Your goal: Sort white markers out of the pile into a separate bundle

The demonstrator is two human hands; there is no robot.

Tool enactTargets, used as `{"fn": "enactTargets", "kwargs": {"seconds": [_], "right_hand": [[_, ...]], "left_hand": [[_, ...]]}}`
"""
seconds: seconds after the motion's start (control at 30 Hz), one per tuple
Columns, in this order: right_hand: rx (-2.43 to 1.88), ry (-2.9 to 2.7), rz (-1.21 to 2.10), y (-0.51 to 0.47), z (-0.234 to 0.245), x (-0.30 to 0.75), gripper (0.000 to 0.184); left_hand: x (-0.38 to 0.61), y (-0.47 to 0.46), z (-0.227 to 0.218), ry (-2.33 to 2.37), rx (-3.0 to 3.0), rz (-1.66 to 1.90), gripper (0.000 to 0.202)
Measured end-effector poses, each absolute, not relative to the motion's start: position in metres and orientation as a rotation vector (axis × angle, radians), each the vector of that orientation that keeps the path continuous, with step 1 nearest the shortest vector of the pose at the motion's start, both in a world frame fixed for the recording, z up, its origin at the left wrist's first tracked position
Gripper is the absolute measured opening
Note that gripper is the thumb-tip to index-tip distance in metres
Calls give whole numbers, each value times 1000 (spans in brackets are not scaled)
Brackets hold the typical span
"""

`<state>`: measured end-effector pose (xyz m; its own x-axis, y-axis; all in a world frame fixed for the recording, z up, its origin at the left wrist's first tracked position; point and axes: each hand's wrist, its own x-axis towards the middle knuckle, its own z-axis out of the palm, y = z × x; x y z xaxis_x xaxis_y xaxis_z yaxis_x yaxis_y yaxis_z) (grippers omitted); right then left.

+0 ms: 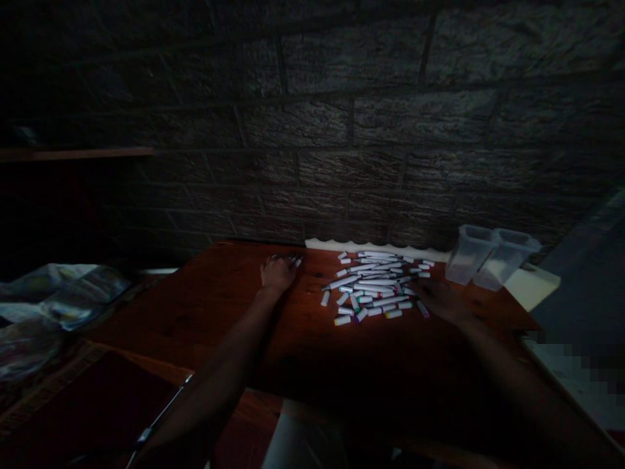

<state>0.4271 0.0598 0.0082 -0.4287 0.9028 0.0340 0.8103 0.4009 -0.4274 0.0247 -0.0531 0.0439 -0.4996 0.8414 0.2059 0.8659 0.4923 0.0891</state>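
Observation:
White markers (375,285) and loose caps with coloured ends lie in a heap on the brown wooden table (195,299). To the left of the heap, my left hand (278,272) rests low over the tabletop with its fingers curled. A small white piece (297,262), perhaps a marker cap, shows at its fingertips; the dimness hides what it is. My right hand (439,301) reaches in at the heap's right edge, its fingertips among the markers. Its fingers are dark and blurred, so whether they grip a marker is hidden.
Two clear plastic containers (505,260) stand side by side at the table's back right, near a pale yellowish block (532,286). A white wavy-edged strip (381,247) runs along the brick wall (312,130). Plastic bags (63,293) lie off to the left.

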Motion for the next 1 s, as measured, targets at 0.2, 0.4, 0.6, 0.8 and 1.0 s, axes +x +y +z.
{"fn": "enactTargets", "kwargs": {"seconds": [0.2, 0.4, 0.6, 0.8, 1.0], "right_hand": [[-1528, -2416, 497, 59, 10, 427, 46], [-1549, -2424, 462, 58, 11, 426, 46], [-1519, -2388, 478, 56, 10, 426, 44], [-1517, -2397, 495, 58, 9, 426, 45], [-1508, -2402, 477, 58, 9, 426, 44]], "left_hand": [[31, -48, 38, -2273, -1831, -643, 30], [48, -44, 29, -1900, -2487, -781, 29], [50, -43, 24, -1871, -2622, -719, 24], [57, -47, 27, -1884, -2693, -817, 34], [60, -44, 24, -1738, -2773, -865, 27]]}}
